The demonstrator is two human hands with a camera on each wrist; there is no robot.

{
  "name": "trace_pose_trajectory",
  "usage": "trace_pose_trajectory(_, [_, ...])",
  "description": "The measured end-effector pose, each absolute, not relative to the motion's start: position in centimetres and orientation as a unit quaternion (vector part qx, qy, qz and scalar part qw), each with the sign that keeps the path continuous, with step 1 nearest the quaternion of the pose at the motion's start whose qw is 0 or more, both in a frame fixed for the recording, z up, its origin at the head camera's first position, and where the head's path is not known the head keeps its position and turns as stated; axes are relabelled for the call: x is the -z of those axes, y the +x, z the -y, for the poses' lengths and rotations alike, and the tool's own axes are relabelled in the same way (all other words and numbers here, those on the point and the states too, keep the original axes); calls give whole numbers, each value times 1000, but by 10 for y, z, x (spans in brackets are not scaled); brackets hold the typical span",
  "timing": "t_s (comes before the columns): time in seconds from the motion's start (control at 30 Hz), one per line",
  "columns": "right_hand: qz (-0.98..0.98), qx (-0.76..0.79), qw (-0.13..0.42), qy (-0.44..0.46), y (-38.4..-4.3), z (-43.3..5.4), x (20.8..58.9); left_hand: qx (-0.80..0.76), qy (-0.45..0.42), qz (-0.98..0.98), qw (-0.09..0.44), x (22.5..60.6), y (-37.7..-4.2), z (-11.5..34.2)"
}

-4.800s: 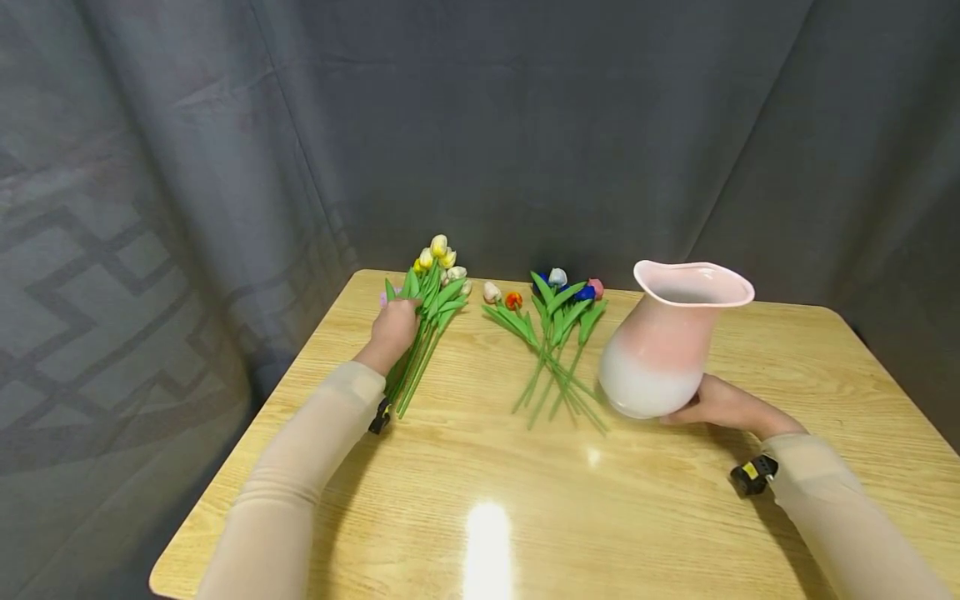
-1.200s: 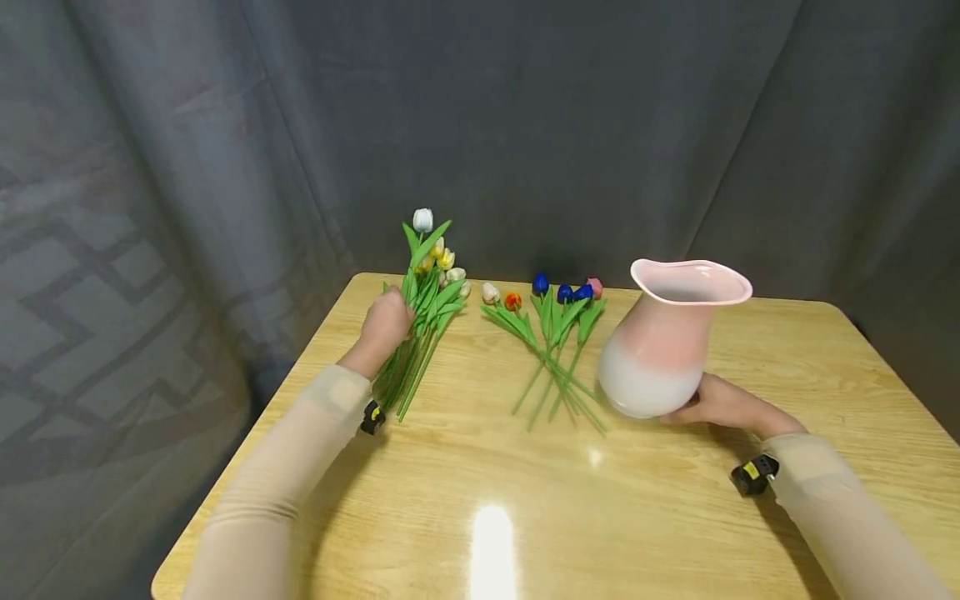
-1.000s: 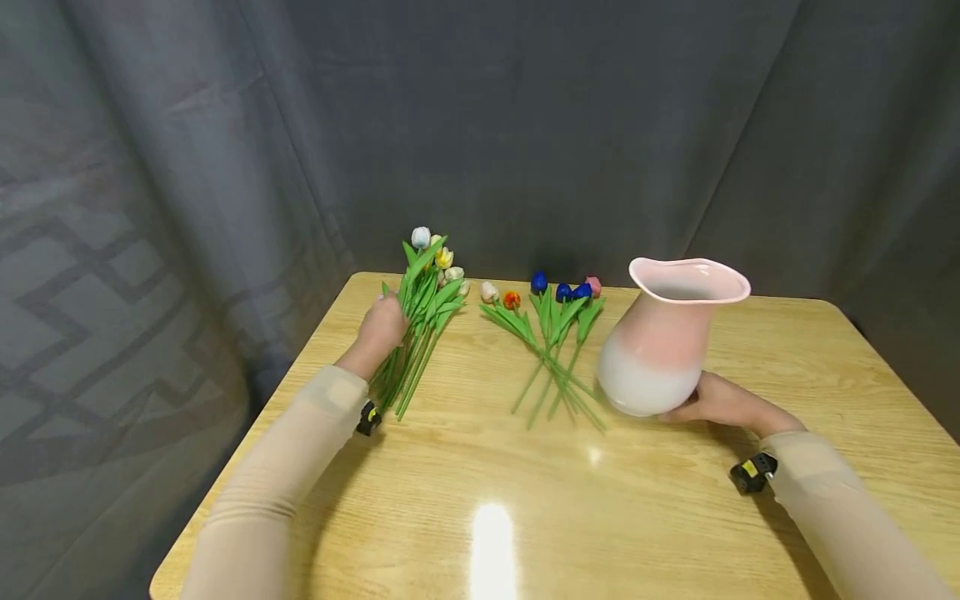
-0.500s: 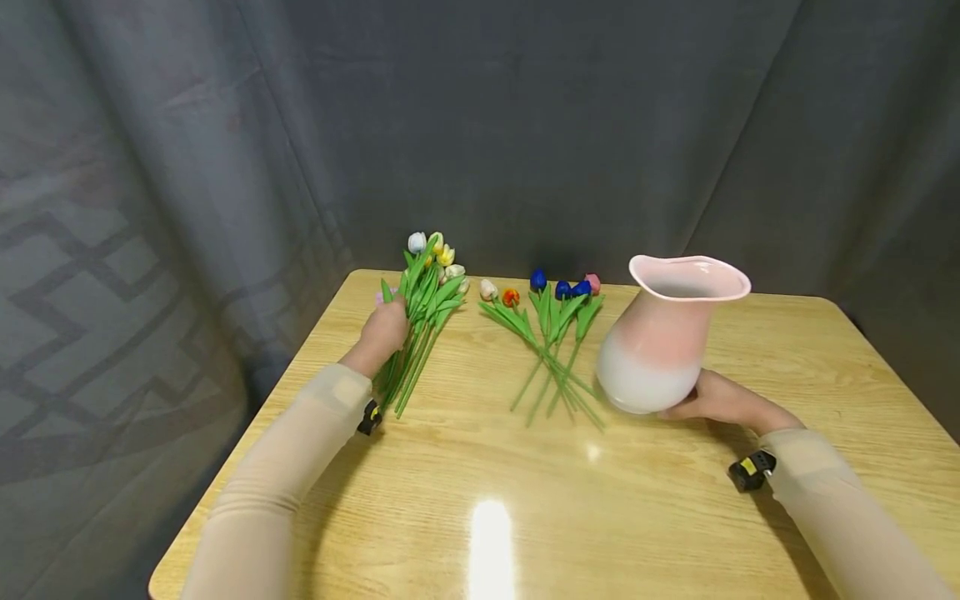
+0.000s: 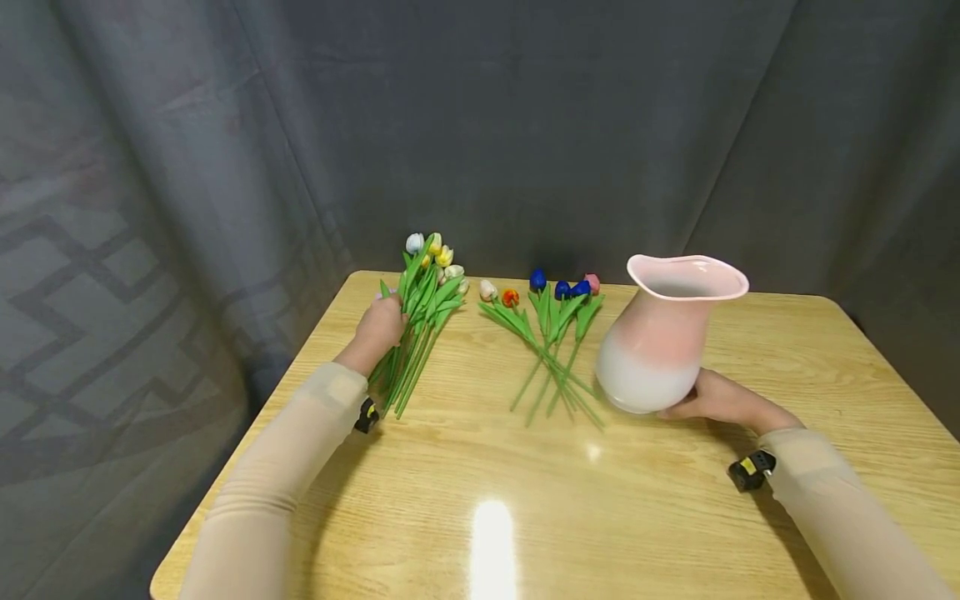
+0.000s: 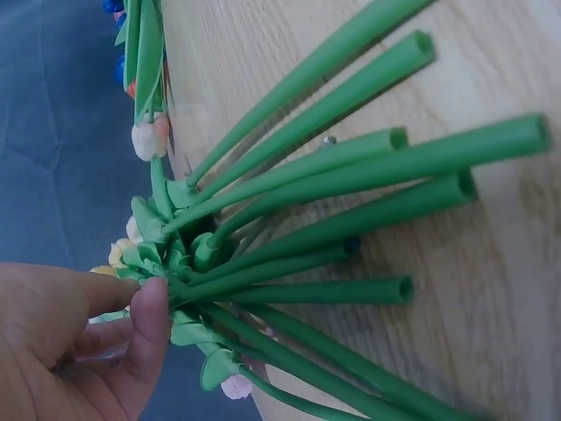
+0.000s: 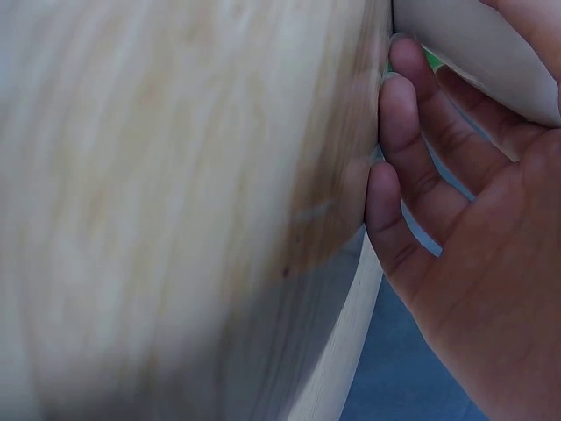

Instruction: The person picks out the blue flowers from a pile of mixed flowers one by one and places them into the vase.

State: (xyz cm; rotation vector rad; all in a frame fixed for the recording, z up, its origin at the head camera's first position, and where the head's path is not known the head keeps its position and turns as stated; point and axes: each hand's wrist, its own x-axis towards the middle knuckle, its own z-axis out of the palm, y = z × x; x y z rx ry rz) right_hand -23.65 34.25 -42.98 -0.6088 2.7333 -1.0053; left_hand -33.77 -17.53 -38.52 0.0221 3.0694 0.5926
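Well left of the vase [image 5: 663, 342], the left hand [image 5: 378, 325] pinches tulips [image 5: 431, 293]; the right hand [image 5: 720, 398] grips the vase's lower side. Tulips look light and flexible, best pinched mid-stem; the glossy vase, probably slippery and breakable, wants support at its base.

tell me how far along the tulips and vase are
Looks done: a bunch of tulips gathered on the left of the table. In hand: the left hand pinches at its stems; the right hand holds the vase low down. Probably remaining: the looser tulips lying mid-table, and, if the vase is meant for them, filling it, since no blooms stick out.
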Motion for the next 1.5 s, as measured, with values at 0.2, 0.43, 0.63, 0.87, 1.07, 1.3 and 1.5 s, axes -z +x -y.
trace_pose_trajectory(0.2, [-915, 338, 86, -203, -236, -342, 429, -185, 5, -983, -1, 384, -337, 174])
trace_pose_trajectory(0.43, [-911, 348, 93, -204, -235, -343, 428, -183, 4, -983, -10, 385, -338, 175])
trace_pose_trajectory(0.63, [-910, 348, 91, -207, -235, -342, 429, -184, 4, -983, -12, 386, -338, 176])
trace_pose_trajectory(0.87, [-910, 348, 91, -208, -235, -342, 428, -188, 16, -981, -30, 377, -339, 177])
trace_pose_trajectory(1.07, [-910, 348, 90, -207, -234, -341, 426, -213, 15, -974, -72, 352, -346, 164])
trace_pose_trajectory(1.3, [-913, 341, 90, -204, -234, -341, 425, -292, 42, -953, -69, 335, -343, 122])
trace_pose_trajectory(1.5, [-912, 343, 89, -205, -233, -341, 425, -367, 100, -925, -22, 348, -334, 75])
